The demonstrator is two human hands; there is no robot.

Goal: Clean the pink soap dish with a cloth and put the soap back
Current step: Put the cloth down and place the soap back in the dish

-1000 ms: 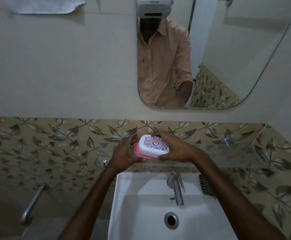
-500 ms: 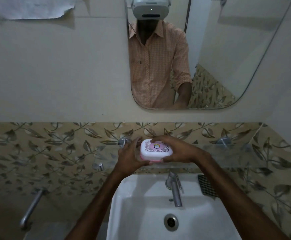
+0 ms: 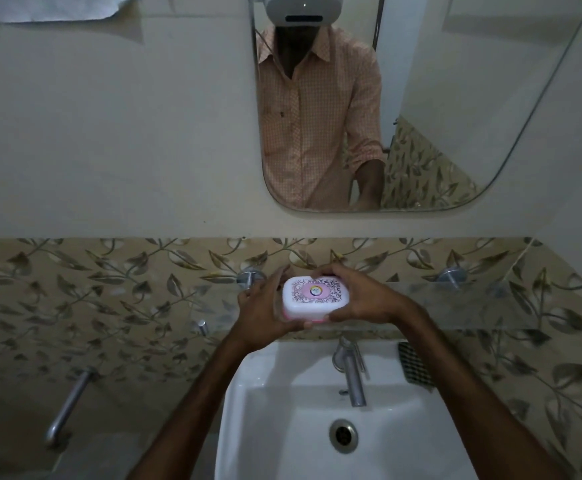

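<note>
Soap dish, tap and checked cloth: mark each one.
soap dish [image 3: 315, 294], head view, on its patterned white lid.
tap [image 3: 353, 379], head view, on the metal spout.
checked cloth [image 3: 414, 365], head view, on its middle, at the basin's right edge.

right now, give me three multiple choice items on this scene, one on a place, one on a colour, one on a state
1. Where is the soap dish?
A. in the sink
B. held over the glass shelf
C. on the floor

2. What colour is the dish's base?
A. pink
B. green
C. black

3. How is the dish held?
A. by the left hand only
B. by nobody
C. by both hands, lid on

Answers: 1 B, the dish sits between the hands at the level of the glass shelf, above the sink. 2 A, a pink edge shows under the white patterned lid. 3 C, the left hand and right hand grip its two ends, and the lid covers it.
</note>
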